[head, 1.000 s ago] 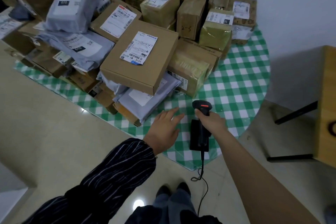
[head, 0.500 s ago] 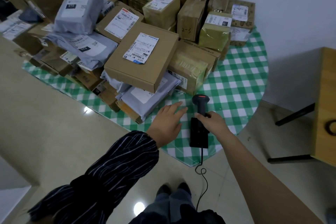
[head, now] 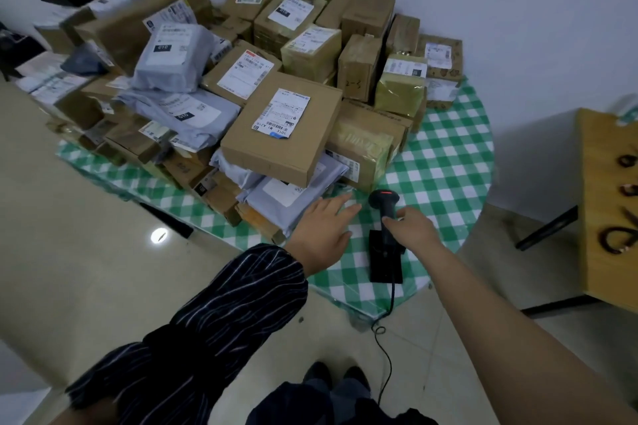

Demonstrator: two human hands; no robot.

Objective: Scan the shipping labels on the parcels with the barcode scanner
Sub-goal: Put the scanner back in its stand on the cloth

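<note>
Gripping the black corded handheld barcode scanner (head: pixel 385 203) with the right hand (head: pixel 412 229), lower centre, on its black stand (head: pixel 385 264). Reaching the relaxed, open-fingered left hand (head: pixel 324 228) toward the grey plastic mailer bag (head: pixel 286 200). Pickup step, looks like; next needs lifting and aiming at a white shipping label (head: pixel 281 114).

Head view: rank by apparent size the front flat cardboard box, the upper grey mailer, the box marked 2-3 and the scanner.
1. flat cardboard box
2. grey mailer
3. box marked 2-3
4. scanner, gripped by the right hand, which hides part of it
</note>
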